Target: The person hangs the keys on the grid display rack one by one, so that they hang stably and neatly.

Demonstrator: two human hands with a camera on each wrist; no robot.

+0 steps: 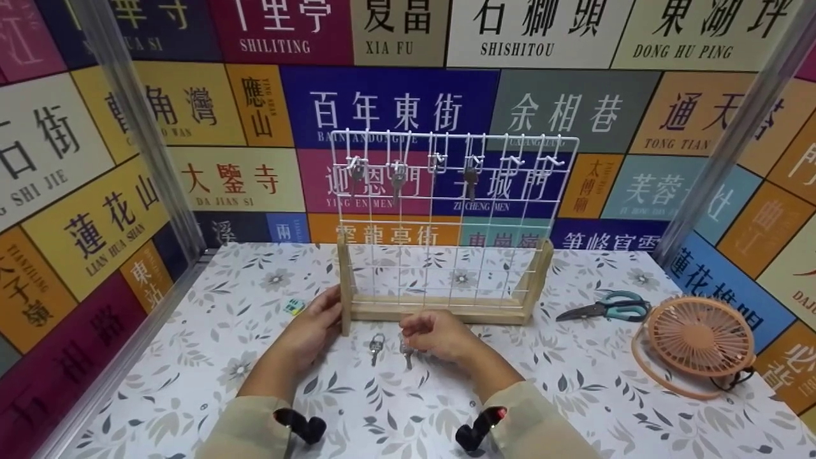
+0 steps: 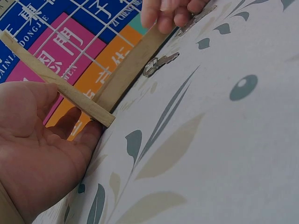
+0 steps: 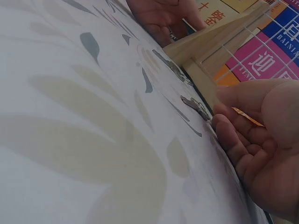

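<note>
Keys (image 1: 375,352): two sets on tabletop (image 1: 382,414), before one rack (image 1: 440,315); about four hanging.
Hooks (image 1: 515,160): six, last two bare.
Ring (image 1: 380,336): pinch here; metal likely light, stiff, slick.
Right hand (image 1: 441,335): half-curled at right set (image 1: 408,361); can't tell if gripping.
Left hand (image 1: 313,328): fingers loosely bent against left post (image 1: 345,280), no grip.

Fan (image 1: 701,336): orange, round, at the right.
Shears (image 1: 604,309): teal handles just beside the fan, dark blades pointing left.
Scrap (image 1: 294,307): small, green and yellow, perhaps a packet.
Cloth (image 1: 408,417): white, leaf and flower print.
Wall (image 1: 395,89): coloured panels, Chinese and Latin lettering.
</note>
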